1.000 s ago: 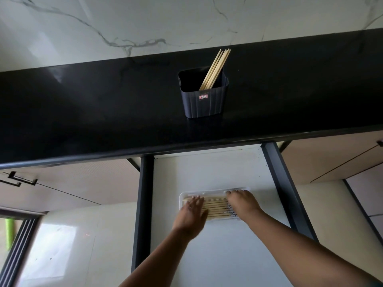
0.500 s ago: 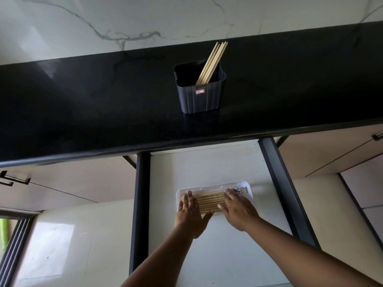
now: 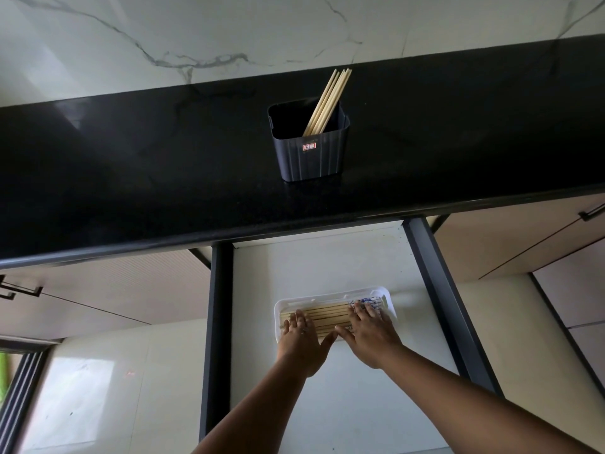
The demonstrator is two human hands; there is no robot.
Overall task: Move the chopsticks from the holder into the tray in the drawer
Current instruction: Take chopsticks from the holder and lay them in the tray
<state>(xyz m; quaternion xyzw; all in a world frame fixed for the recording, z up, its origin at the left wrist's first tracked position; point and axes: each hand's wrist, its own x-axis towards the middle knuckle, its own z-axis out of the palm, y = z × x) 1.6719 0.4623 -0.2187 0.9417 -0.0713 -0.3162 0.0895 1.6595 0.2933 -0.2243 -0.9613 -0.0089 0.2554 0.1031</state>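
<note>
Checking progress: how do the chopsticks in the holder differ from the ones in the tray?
The chopsticks in the holder stand leaning, bunched, untouched; the chopsticks in the tray lie flat in a row, under the left hand and right hand. The holder bunch looks smaller. Both are pale wood.

Black counter (image 3: 131,165) bears holder (image 3: 311,155); drawer (image 3: 327,263) bears tray (image 3: 386,294).

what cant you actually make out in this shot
- Head view: the chopsticks in the tray are partly covered by the left hand and right hand.
- Head view: the print on the holder label is too small to read.
- Head view: the lower ends of the chopsticks in the holder are hidden by its wall.
</note>
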